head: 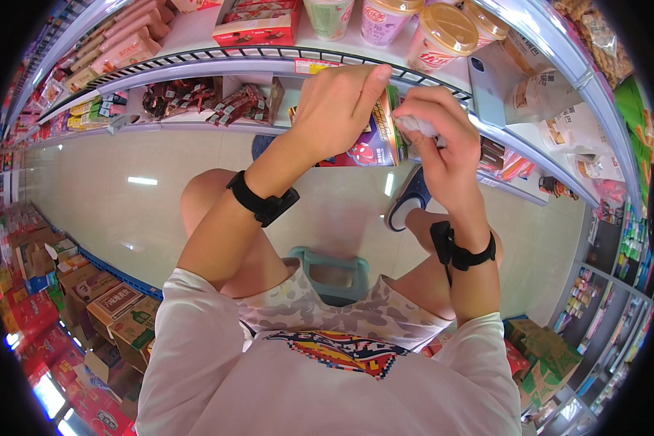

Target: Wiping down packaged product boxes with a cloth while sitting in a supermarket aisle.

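My left hand (335, 106) is curled above a colourful printed cardboard box (362, 152) at the shelf front, thumb pointing up and right. Its fingertips are hidden behind the hand, so whether it grips the box cannot be seen. Pinched in my right hand (444, 139) is a crumpled white tissue or cloth (418, 125), just right of that box. The box carries a red cartoon figure, and its upper part is covered by my left hand. Black straps with small modules circle both wrists.
Lidded drink cups (444, 38) and a red snack box (257, 24) stand on the shelf behind a black wire rail (196, 54). A phone (486, 90) leans at right. Below are packaged snacks (242, 103). A teal stool (338, 272) is between my legs; cartons (120, 310) line the left.
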`<state>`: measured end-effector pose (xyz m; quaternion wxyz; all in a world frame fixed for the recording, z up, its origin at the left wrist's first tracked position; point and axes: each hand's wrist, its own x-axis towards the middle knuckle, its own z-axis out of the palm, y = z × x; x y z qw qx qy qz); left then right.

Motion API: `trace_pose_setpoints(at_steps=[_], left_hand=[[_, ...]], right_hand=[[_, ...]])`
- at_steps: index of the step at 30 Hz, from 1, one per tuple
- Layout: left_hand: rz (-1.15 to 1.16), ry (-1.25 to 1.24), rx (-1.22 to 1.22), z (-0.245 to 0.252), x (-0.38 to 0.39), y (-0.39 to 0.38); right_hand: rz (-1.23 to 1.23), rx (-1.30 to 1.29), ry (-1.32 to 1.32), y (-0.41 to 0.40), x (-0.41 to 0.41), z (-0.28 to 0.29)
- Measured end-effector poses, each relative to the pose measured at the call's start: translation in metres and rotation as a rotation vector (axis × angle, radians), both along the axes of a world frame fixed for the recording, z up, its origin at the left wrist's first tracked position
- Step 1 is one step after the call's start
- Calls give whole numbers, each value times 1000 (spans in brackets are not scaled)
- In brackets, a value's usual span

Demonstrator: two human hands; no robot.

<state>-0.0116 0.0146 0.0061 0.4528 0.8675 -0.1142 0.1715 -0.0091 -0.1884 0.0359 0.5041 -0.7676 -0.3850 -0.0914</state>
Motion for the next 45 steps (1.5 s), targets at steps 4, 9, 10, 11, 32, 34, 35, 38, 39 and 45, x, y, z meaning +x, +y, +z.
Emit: trace_pose_setpoints(at_steps=[4,9,10,11,32,34,35,38,39,45], left_hand=[[25,-29,36,-1,8,13],[42,60,10,3,11,20],[36,45,-2,2,12,19],[30,30,-14,2,13,17],[-208,104,-123,-1,6,6],[-102,112,-204,2,9,10],[-101,113,-203,0,10,13],[34,63,-327,-10,19,22],[34,62,-327,-10,20,23],[178,331,-574,-7,22,19]], right_hand=[[80,-25,-13,-4,-7,2],[128,-73,-62,-11,-10,4],[137,-83,-82,-12,-9,4],[133,-82,-80,-13,-9,4],[-67,11,-35,-9,-3,5],[-17,-9,2,-9,-4,6],[-16,-8,3,-9,-4,7],[79,-1,-44,-11,-1,9],[94,11,-48,-14,1,10],[-41,62,-135,-1,-10,6]])
